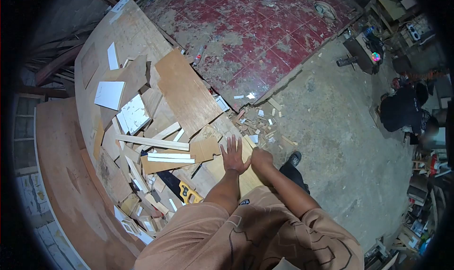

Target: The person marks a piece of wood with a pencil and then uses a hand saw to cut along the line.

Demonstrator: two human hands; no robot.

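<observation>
My left hand [234, 156] lies flat with fingers spread on a pale wooden board [218, 168] at the table's near edge. Close beside it, my right hand [261, 159] is closed in a fist at the board's right edge; what its fingers hold, if anything, is hidden. A light wood strip [249, 140] shows just beyond and between the hands. Left of my left forearm rests a handsaw with a yellow and black handle [189, 193], its dark blade partly under offcuts. A brown thin piece [204, 150] carries white-faced strips [171, 158] near my left fingers.
Wood offcuts and white-faced panels [109, 95] cover much of the table. A larger plywood sheet [187, 92] lies ahead. Scraps [257, 123] litter the concrete floor below a raised red tiled platform [265, 47]. Another person [402, 110] crouches at the far right.
</observation>
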